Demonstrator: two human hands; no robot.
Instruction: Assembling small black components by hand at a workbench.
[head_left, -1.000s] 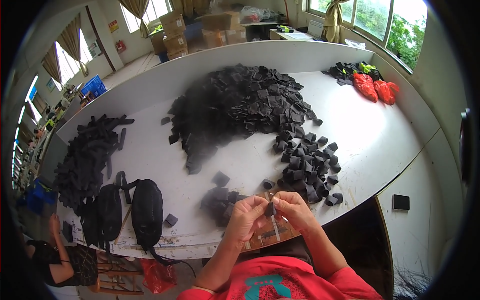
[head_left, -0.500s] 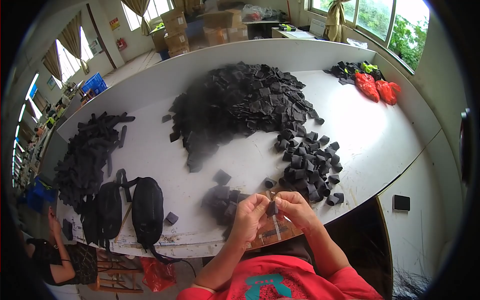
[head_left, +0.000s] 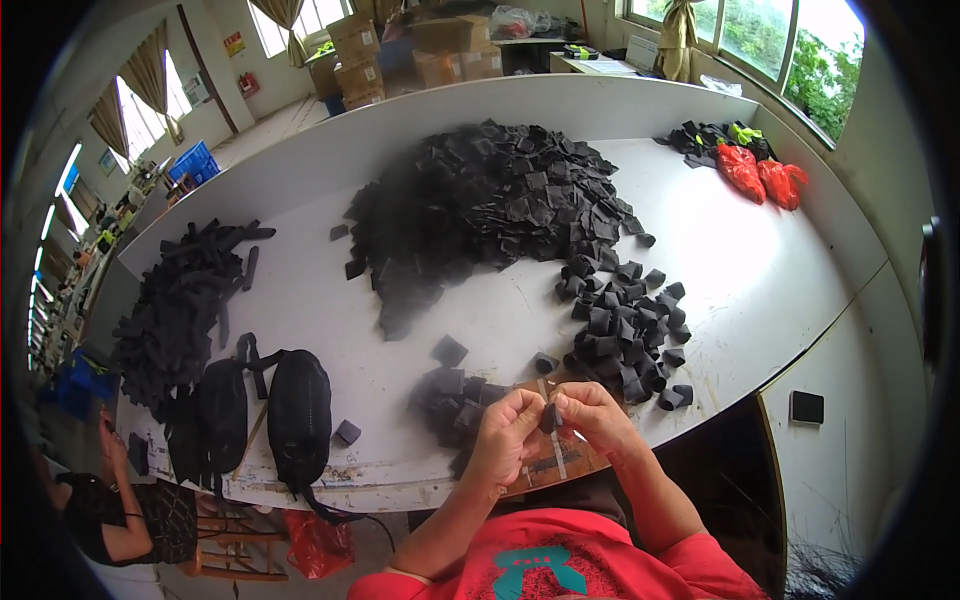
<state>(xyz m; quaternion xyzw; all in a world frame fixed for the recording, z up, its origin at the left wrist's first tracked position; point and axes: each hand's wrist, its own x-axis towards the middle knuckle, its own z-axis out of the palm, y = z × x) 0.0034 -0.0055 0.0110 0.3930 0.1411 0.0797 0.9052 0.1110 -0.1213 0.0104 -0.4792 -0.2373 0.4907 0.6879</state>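
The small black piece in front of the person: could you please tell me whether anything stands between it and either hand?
Nothing visible does: the left hand and the right hand meet at the small black piece, holding it in their fingertips above the brown board.

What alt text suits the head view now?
The person's left hand and right hand hold a small black piece over a brown board. On the white table beyond lie a big heap of flat black pieces and a pile of curled ones.
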